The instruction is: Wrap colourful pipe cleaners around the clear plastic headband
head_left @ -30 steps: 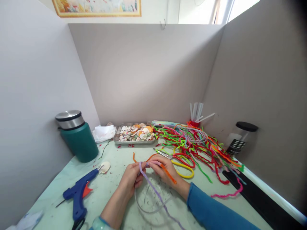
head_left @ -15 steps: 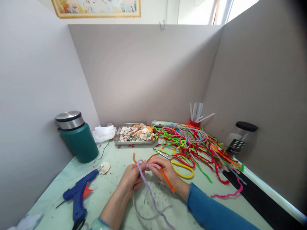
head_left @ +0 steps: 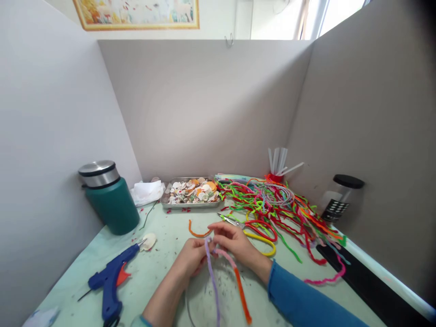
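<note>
My left hand [head_left: 192, 256] and my right hand [head_left: 235, 243] meet over the pale green table [head_left: 160, 268], fingers closed in a pinch. Between them they hold a lilac pipe cleaner [head_left: 211, 281], a pink one [head_left: 225, 256] and an orange one [head_left: 242, 295] that hang down toward me. The strands look wound round a thin clear hoop [head_left: 188, 305], mostly hidden by my hands. A short orange pipe cleaner piece [head_left: 197, 234] lies just beyond my fingers. My right arm wears a blue sleeve [head_left: 303, 299].
A blue glue gun [head_left: 111, 281] lies at the left by a shell [head_left: 149, 241]. A green flask [head_left: 111, 200] stands behind it. At the back sit a metal tray of shells [head_left: 190, 193], scissors [head_left: 254, 227], a pile of coloured pipe cleaners [head_left: 282, 206], glue sticks [head_left: 278, 163] and a jar [head_left: 339, 197].
Both hands have shifted slightly toward me and to the right. The orange and lilac strands now hang lower toward the near edge. The short orange piece lies uncovered beyond my fingers.
</note>
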`<state>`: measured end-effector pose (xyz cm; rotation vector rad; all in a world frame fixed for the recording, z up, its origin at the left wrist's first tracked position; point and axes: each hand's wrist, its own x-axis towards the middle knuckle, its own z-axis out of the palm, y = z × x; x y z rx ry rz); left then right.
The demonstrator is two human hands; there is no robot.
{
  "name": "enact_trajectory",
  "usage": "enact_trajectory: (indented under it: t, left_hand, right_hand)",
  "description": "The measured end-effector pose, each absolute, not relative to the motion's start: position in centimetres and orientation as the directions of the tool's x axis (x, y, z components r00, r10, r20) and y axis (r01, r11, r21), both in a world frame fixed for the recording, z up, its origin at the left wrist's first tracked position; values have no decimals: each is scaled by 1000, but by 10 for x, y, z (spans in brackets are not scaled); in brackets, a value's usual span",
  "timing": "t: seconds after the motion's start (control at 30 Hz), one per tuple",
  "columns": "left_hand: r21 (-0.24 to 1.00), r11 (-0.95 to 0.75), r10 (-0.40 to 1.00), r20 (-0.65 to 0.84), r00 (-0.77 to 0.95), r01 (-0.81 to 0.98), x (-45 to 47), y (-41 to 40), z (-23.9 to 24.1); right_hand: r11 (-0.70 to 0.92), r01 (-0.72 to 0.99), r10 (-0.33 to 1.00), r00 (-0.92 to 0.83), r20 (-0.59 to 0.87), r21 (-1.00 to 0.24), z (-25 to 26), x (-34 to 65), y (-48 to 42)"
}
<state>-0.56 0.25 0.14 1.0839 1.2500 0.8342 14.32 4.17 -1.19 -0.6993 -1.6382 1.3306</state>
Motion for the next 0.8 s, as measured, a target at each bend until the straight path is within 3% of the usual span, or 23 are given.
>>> enact_trajectory:
  t: [0.13,0.2,0.4,0.57,0.8]
  left_hand:
    - [963,172,960,-212,185,208,-1,6,-8]
    - [969,80,969,-130,208,234,0,7,-11]
    - [942,-71,980,5,199,327,0,6,-9]
    - [931,-152,987,123,106,333,2,7,-9]
    - [931,-187,982,169,83,313,-1,7,-11]
  right_hand:
    - [518,8,759,-466,455,-855,-7,145,38]
    - [553,40,756,-443,481,-832,-6,144,36]
    - [329,33,911,-275,308,-944,-20,139,41]
    - [96,-177,959,-247,139,-979,-24,136,49]
    - [37,-261,974,-207,93,-965,-16,139,51]
